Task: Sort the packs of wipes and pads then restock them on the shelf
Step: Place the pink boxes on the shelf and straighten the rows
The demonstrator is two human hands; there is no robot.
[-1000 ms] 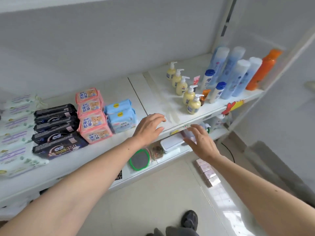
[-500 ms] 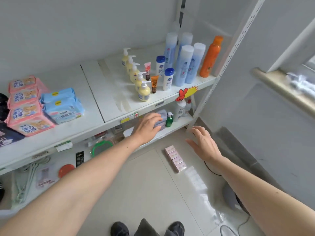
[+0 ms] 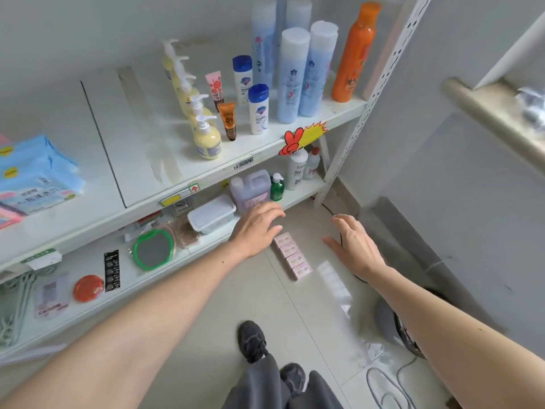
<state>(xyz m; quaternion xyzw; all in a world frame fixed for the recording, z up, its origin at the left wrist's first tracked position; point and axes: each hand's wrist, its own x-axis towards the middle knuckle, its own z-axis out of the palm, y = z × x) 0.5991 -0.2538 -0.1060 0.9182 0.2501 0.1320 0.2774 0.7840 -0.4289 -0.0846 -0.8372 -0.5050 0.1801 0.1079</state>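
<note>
A row of several small pink packs (image 3: 292, 257) lies on the floor tiles below the shelf unit. My left hand (image 3: 257, 227) hovers just left of and above that row, fingers spread and holding nothing. To the right of the row my right hand (image 3: 355, 247) is also spread and empty. Light blue wipe packs (image 3: 35, 175) are stacked at the left edge of the upper shelf (image 3: 141, 160), with a corner of pink packs (image 3: 8, 216) beside them.
Pump bottles (image 3: 206, 137), tubes and tall blue and orange bottles (image 3: 352, 54) fill the upper shelf's right part. The lower shelf holds a white lidded box (image 3: 211, 216), a purple jug (image 3: 250, 188), a green-rimmed mirror (image 3: 153, 249) and small items. My shoes (image 3: 252, 340) and cables (image 3: 386, 388) are on the floor.
The view has swung right and down, away from the stacked packs. Both hands have dropped from shelf height toward the pink packs on the floor, staying empty.
</note>
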